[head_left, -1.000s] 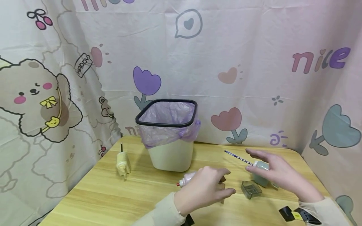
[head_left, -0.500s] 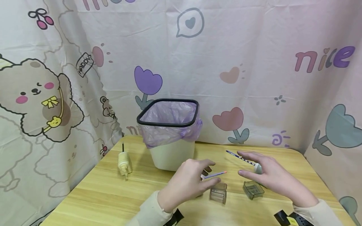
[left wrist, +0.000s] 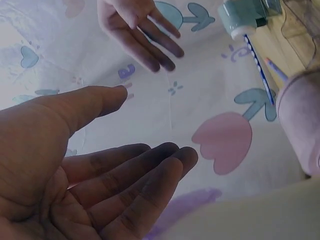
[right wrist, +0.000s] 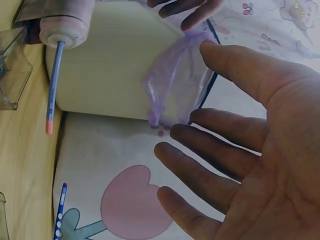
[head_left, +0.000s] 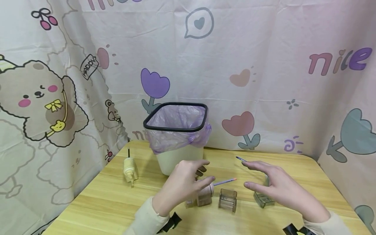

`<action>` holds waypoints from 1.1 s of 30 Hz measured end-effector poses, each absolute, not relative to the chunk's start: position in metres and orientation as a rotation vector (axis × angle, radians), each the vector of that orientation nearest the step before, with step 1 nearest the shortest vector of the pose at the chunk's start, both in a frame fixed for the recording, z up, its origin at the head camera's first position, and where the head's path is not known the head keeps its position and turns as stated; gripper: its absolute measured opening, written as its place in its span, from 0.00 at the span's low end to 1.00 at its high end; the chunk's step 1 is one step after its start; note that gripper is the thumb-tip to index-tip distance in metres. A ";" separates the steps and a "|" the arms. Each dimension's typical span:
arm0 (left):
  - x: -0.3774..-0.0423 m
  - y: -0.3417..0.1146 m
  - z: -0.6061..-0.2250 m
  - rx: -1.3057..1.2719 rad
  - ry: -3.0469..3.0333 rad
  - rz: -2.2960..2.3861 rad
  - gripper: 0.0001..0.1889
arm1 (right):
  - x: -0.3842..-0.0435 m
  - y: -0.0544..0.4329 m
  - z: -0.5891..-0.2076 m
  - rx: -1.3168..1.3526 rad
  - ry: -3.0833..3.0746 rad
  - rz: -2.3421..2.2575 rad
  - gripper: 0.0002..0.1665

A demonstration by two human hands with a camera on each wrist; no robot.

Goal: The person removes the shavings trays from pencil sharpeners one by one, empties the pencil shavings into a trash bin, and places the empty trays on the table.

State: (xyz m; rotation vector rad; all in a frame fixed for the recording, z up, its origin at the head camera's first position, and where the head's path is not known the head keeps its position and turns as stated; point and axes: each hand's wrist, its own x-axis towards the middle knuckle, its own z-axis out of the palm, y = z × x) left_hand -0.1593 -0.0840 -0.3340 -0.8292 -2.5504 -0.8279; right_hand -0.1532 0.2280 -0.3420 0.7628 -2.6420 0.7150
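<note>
Neither hand has hold of anything: on the left hand (head_left: 185, 182) and on the right hand (head_left: 282, 182), the fingers are only loosely bent and the thumb stands well apart from them. Pink bottle (left wrist: 303, 122) is on the table, in front of the bin (head_left: 179, 161) and slightly to its right side. The left hand covers part of this bottle in the head view, but the left wrist view shows a gap between them. From the bottle's white end goes out a blue pencil (head_left: 224, 181) with an orange tip, pointing away to the right of the bin. Brown box (head_left: 227, 199), which is see-through, lies just beside the bottle, nearer to the person than the bin.

Farther to the right of the bin is a green bottle (left wrist: 241, 20), mostly hidden behind the right hand in the head view; a dotted pencil (left wrist: 259, 70) extends from its white cap. Green box (head_left: 263, 199) lies near it, also partly hidden by the hand. To the left of the bin lies a yellow bottle (head_left: 129, 169). The bin itself wears a purple bag (head_left: 179, 140), and behind it hangs a printed cloth (head_left: 264, 42).
</note>
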 end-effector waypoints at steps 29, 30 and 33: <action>-0.169 -0.146 -0.325 -0.553 -2.572 -0.699 0.23 | -0.120 0.211 -0.344 0.824 -2.586 0.596 0.38; -0.169 -0.149 -0.324 -0.542 -2.579 -0.702 0.23 | -0.119 0.211 -0.344 0.829 -2.582 0.589 0.38; -0.169 -0.157 -0.324 -0.513 -2.596 -0.717 0.23 | -0.117 0.210 -0.343 0.837 -2.578 0.577 0.39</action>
